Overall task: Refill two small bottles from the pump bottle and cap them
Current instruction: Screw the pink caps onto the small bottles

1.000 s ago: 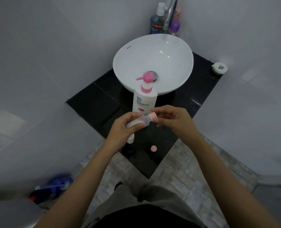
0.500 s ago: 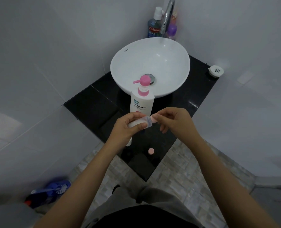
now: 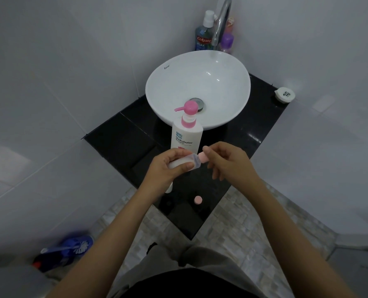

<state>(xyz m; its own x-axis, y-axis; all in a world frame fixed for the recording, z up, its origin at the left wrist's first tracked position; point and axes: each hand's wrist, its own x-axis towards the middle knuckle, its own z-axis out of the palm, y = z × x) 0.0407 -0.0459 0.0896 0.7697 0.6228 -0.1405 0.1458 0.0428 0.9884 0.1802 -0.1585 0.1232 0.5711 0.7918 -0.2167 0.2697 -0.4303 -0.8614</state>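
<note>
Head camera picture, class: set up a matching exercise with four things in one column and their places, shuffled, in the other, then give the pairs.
Things:
1. pump bottle
2. small bottle
3. loose pink cap
4. white basin

Places:
A. lying alone on the black counter, near its front corner
B. standing upright just in front of the basin
C. held on its side in the left hand, the right hand at its pink cap
D. sitting on the counter under the tap

Pairs: 1-B, 2-C, 3-A, 4-D

Left hand (image 3: 166,168) grips small bottle (image 3: 184,162); right hand (image 3: 228,162) pinches its pink cap (image 3: 203,157).
</note>
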